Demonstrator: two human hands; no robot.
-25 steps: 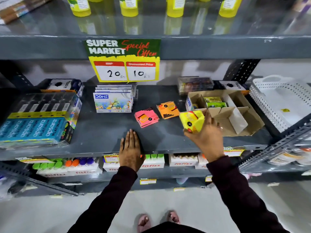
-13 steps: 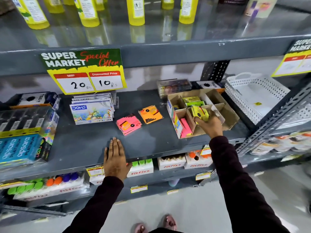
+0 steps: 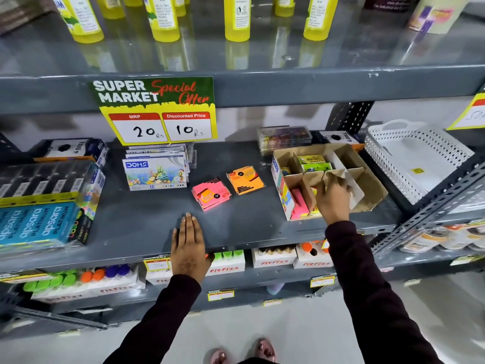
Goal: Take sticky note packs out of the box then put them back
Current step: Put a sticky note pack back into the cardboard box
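Note:
A cardboard divider box (image 3: 372,190) stands on the grey shelf (image 3: 147,222) at the right. My right hand (image 3: 332,199) reaches into its front middle compartment, fingers around a yellow sticky note pack (image 3: 315,191) that is mostly hidden. A pink pack (image 3: 299,204) stands in the front left compartment, and green packs (image 3: 313,164) lie in a rear one. On the shelf left of the box lie a pink pack (image 3: 211,193) and an orange pack (image 3: 245,179). My left hand (image 3: 188,245) rests flat on the shelf's front edge, holding nothing.
A DOMS colour box stack (image 3: 156,172) and Apsara pencil boxes (image 3: 44,206) fill the shelf's left. A white perforated tray (image 3: 414,164) sits right of the box. The price sign (image 3: 157,109) hangs from the upper shelf, which carries yellow bottles (image 3: 236,19). Fitfizz boxes (image 3: 225,262) line the lower shelf.
My right hand carried the yellow pack from in front of the box into its front middle compartment. My left hand has stayed flat on the shelf edge.

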